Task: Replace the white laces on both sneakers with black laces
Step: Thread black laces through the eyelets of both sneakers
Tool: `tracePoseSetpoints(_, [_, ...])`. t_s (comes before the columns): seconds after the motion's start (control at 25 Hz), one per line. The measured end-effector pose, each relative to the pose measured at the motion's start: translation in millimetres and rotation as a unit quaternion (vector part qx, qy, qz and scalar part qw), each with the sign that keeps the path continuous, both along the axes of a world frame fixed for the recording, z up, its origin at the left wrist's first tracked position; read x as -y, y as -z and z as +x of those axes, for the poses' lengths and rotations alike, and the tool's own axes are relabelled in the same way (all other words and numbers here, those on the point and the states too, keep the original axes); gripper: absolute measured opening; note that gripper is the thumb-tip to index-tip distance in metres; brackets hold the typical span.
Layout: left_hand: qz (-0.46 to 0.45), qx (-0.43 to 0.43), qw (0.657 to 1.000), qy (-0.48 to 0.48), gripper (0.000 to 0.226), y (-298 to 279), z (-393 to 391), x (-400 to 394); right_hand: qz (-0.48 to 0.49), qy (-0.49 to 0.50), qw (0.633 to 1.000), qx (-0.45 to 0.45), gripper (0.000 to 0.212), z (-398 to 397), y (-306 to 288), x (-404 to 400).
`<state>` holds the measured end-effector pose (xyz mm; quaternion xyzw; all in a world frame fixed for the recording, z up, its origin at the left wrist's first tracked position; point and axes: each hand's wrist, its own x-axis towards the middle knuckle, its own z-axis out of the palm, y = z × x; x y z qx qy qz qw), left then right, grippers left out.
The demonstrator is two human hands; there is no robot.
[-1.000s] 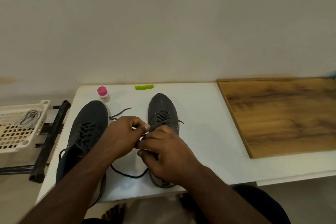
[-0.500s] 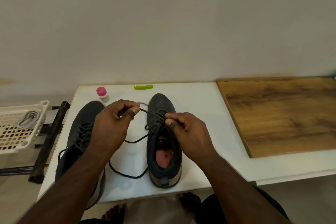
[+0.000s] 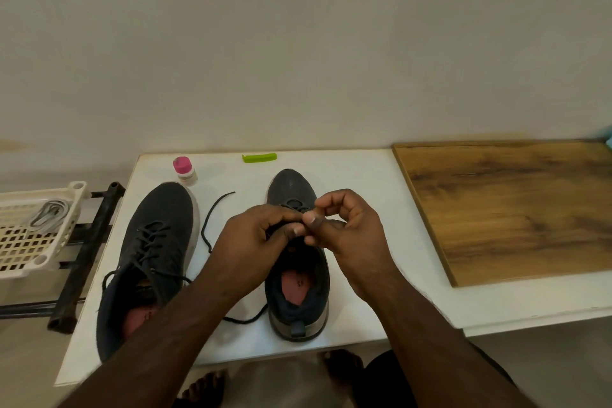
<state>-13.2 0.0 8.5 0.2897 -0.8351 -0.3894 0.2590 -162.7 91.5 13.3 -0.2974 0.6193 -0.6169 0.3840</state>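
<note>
Both hands (image 3: pixel 308 232) now together, pinching black lace (image 3: pixel 207 225) over right sneaker (image 3: pixel 298 275), eyelets hidden.

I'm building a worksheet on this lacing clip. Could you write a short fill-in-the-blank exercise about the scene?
1. Both hands, left hand and right hand, work over the ____ sneaker.
2. The small bottle near the wall has a ____ cap.
3. The removed laces lie in the ____ beside the table.
4. The loose black lace end lies ____ the two sneakers.

Missing words: right; pink; basket; between
</note>
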Motion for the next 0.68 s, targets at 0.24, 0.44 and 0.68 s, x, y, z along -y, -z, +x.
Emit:
tracePoseSetpoints(0.24, [0.02, 0.027, 0.999, -0.035, 0.012, 1.6, 5.3, 4.3, 0.065, -0.017, 0.992, -0.107, 0.02, -8.1, 6.9, -2.3])
tracePoseSetpoints(0.44, [-0.012, 0.094, 0.995, -0.02, 0.006, 7.7, 8.2, 3.1, 0.209, -0.077, 0.945, -0.24, 0.022, -9.9, 16.0, -5.8])
tracePoseSetpoints(0.68, [-0.074, 0.119, 0.99, -0.006, 0.002, 15.9, -1.0, -4.3, 0.221, -0.084, 0.925, -0.299, 0.012, -9.8, 17.3, -6.0])
